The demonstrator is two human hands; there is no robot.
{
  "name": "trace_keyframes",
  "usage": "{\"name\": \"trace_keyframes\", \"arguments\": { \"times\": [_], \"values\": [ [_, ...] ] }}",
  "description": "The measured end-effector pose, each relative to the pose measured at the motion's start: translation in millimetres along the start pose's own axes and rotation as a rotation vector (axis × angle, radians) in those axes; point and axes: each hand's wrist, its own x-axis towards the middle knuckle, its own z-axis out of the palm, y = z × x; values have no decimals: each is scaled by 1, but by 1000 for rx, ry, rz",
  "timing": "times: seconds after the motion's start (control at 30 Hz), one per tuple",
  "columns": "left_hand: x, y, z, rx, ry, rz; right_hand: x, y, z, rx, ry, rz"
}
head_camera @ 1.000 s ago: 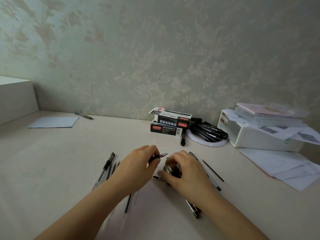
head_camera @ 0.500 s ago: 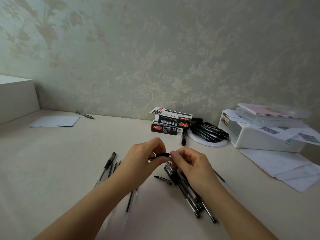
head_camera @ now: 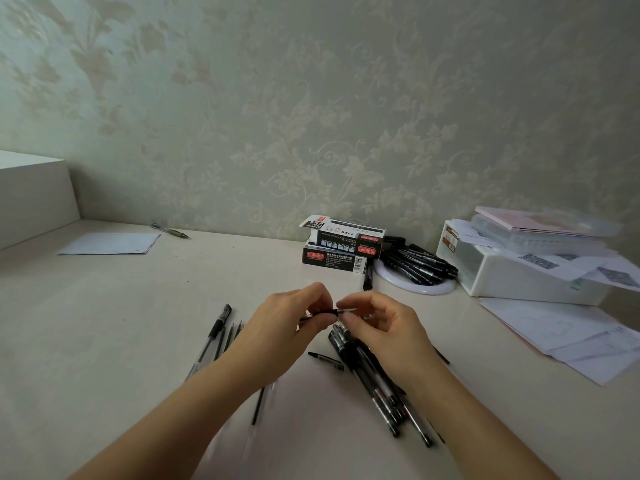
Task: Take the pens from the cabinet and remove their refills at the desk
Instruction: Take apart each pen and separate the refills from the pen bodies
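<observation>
Item: slim black pen (head_camera: 320, 313), held level above the pale glossy desk (head_camera: 104, 323). Your left hand (head_camera: 277, 327) pinched its dark grip; your right hand (head_camera: 381, 327) pinched its clear tip end. Beneath your right hand lay a heap of black-capped clear pens (head_camera: 377, 382). Left of your left hand lay thin black refills (head_camera: 230, 336). Behind stood two stacked black pen boxes (head_camera: 341, 249).

We see two stacked boxes (head_camera: 341, 249) by the wall, a white bin (head_camera: 526, 275), and loose papers (head_camera: 568, 337).
</observation>
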Motion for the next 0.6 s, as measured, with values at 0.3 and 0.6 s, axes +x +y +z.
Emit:
{"name": "trace_keyframes", "arguments": {
  "times": [0.3, 0.6],
  "values": [
    [0, 0, 2, 12, -5, -6, 1, 3, -2, -28, 30, 36],
    [-1, 2, 0, -18, -21, -32, 0, 2, -1, -19, 64, 61]
  ]
}}
